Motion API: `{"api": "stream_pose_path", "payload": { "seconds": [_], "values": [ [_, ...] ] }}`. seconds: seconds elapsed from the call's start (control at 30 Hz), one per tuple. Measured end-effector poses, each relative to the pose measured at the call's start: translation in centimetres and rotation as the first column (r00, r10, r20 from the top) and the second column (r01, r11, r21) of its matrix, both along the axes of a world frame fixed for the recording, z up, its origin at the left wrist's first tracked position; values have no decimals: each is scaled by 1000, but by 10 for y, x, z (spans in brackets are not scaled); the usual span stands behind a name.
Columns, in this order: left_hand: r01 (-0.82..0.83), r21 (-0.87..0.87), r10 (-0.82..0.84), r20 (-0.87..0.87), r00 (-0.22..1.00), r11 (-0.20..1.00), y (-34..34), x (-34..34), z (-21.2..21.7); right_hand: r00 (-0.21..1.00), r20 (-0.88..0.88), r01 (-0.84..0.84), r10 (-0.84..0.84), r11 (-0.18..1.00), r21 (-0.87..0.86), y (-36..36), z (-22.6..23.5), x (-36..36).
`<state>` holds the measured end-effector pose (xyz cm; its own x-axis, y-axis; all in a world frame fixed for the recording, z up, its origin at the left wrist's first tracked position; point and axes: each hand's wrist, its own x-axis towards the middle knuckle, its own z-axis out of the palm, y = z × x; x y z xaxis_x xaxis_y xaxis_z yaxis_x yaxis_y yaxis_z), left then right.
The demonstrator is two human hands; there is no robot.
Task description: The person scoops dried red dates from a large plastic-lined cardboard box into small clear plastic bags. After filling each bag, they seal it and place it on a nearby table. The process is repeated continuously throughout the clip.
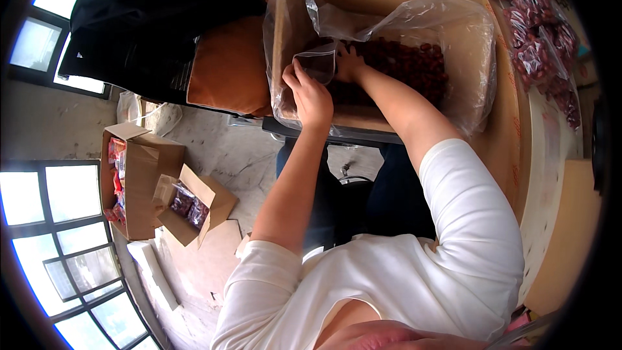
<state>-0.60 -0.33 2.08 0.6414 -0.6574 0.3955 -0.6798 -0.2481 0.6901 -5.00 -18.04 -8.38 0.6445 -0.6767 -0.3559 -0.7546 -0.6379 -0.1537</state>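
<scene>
My left hand (310, 96) is closed on the edge of a small clear plastic bag (317, 63), held over the left part of a cardboard box (280, 45) lined with clear film. Dark red jujubes (414, 61) lie in a heap inside this box. Beside the bag's mouth, my right hand (350, 65) reaches down to the jujubes with its fingers apart. What lies under its palm is hidden.
Filled bags of jujubes (534, 58) are piled at the far right. A black cloth (155, 19) covers something brown at the upper left. On the floor at left stand a tall carton (146, 188) with red packets and a smaller open carton (217, 198) holding dark packs.
</scene>
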Motion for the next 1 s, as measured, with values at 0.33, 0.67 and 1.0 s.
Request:
{"api": "stream_pose_path", "payload": {
  "seconds": [0.33, 0.67, 1.0],
  "values": [
    [17, 11, -17, 32, 999, 1000, 0, 2, 0, 999, 33, 18, -21, 997, 79, 4, 6, -12],
    [11, -17, -10, 43, 999, 1000, -1, 3, -1, 993, 77, -105, 85, 941, 323, 1, -9, -23],
    [29, 3, -29, -22, 999, 1000, -1, 3, -4, 994, 83, -92, 69, 938, 334, 5, -14, -29]
  ]
}}
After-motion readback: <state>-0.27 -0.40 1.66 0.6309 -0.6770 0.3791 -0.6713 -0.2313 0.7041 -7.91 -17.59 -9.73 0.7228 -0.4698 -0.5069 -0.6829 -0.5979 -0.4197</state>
